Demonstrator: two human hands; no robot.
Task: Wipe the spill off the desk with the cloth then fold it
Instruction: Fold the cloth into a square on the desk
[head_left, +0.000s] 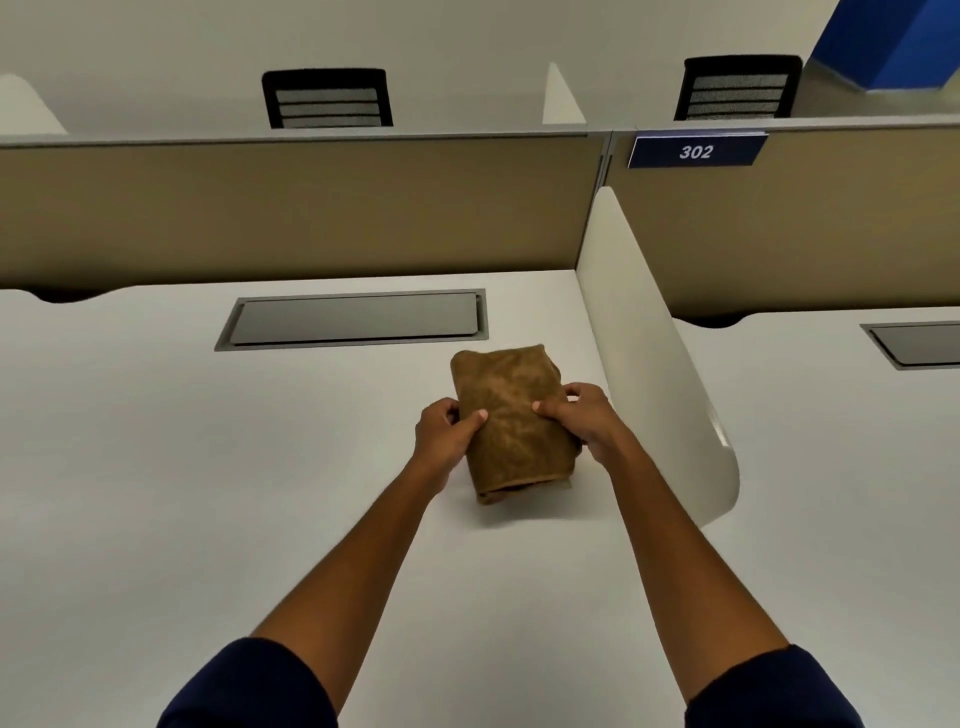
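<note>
On the white desk (208, 493), a brown terry cloth (511, 421) lies folded into a thick rectangle (its layered edges showing at the near end), just beside the curved white side divider (654, 364) at its 3 o'clock. The left hand (447, 431) pinches the cloth's left edge, thumb on top and fingers curled beneath, while the right hand (587, 421) grips the right edge the same way. At 11 o'clock from the cloth sits a grey cable hatch (358, 319), and beyond it, at 12 o'clock, the tan partition (291, 208).
</note>
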